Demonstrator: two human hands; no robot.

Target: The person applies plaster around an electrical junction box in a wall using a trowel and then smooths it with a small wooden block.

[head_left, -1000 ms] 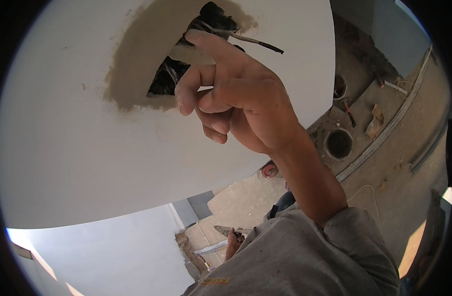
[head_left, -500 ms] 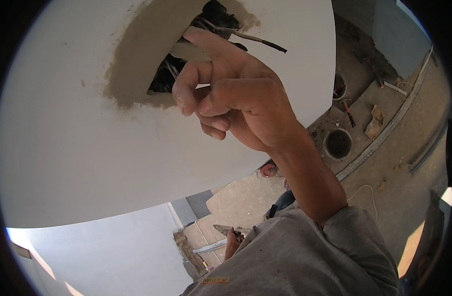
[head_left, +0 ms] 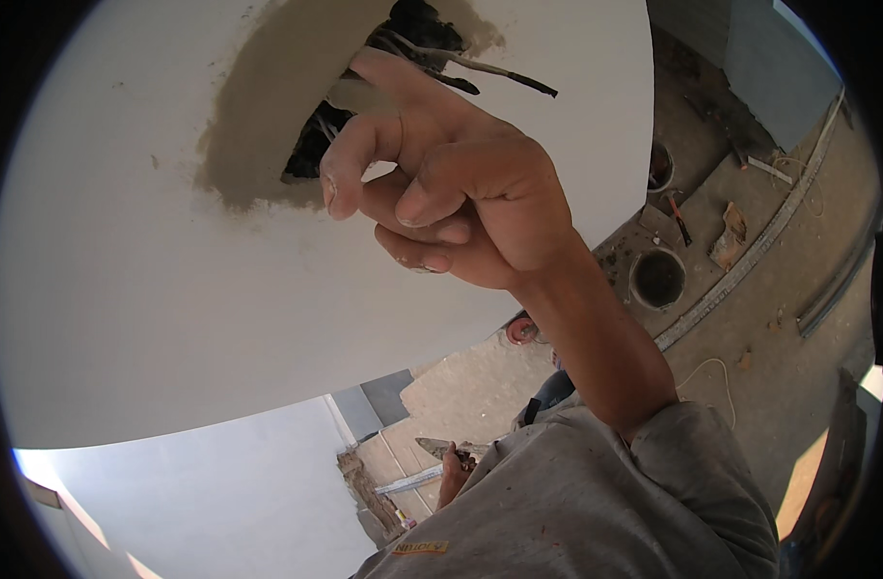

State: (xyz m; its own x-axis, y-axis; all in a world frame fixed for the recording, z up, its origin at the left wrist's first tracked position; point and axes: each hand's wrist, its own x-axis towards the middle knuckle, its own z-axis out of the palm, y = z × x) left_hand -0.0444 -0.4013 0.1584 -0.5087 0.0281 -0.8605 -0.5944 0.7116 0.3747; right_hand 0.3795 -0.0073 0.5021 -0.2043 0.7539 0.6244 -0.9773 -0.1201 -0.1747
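Note:
My right hand is raised against a white wall, right in front of a rough hole with dark wires sticking out. Grey plaster is smeared around the hole's left side. One finger reaches up to the hole's edge by a pale tube; the index finger is hooked and the others are curled in, with nothing held. Far below, beside my grey sleeve, my left hand grips a small pointed trowel.
Down on the bare concrete floor at the right stand a dark round bucket, a smaller pot and scattered scraps. A metal rail runs along the floor. A wooden plank lies below the wall.
My right hand has drawn slightly down and left from the hole, and its index finger has curled in more. The left hand with the trowel has stayed put.

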